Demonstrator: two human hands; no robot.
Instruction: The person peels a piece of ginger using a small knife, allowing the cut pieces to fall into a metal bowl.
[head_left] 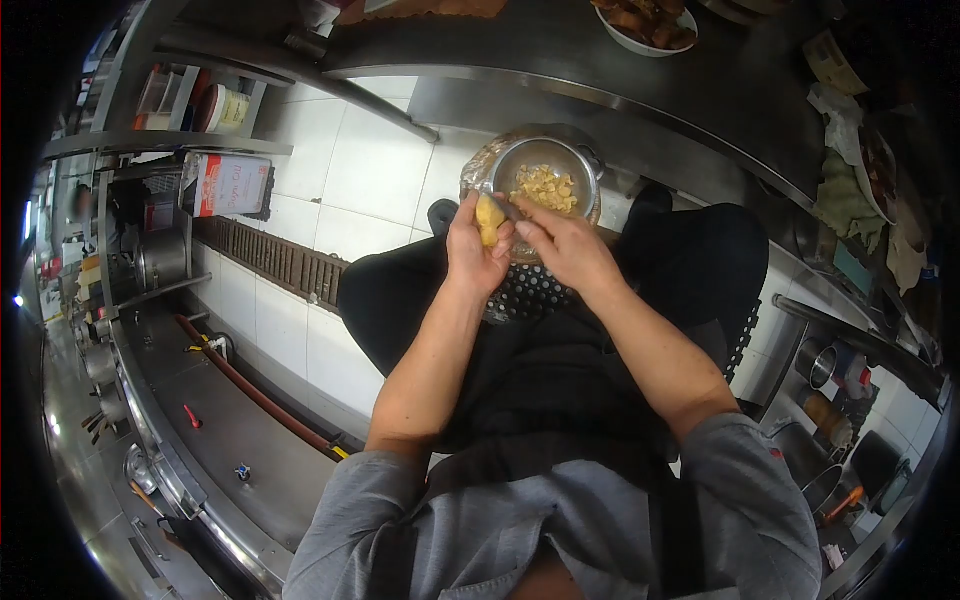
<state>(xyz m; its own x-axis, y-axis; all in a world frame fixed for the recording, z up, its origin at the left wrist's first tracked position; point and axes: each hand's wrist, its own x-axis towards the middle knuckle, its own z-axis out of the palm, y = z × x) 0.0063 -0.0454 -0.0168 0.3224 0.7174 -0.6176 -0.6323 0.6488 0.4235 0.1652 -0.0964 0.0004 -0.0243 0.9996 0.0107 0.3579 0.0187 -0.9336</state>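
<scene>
My left hand [474, 245] is closed around a knobbly yellow piece of ginger [489, 219], held above my lap. Against its right side lies a short grey knife blade [510, 209], gripped in my right hand [565, 245]; the handle is hidden by my fingers. Just beyond both hands stands a round steel bowl [596, 182] holding several thin yellow scraps [545, 187]. What looks like clear plastic wrap [478, 163] shows around the bowl's outside.
A black perforated surface [525, 285] sits between my knees. Ahead runs a steel counter [480, 75] with a white bowl of brown food [650, 50]. On the left are a floor drain grate [275, 262], a red-and-white tin [232, 187] and a stove [220, 400]. Pots [822, 365] stand at right.
</scene>
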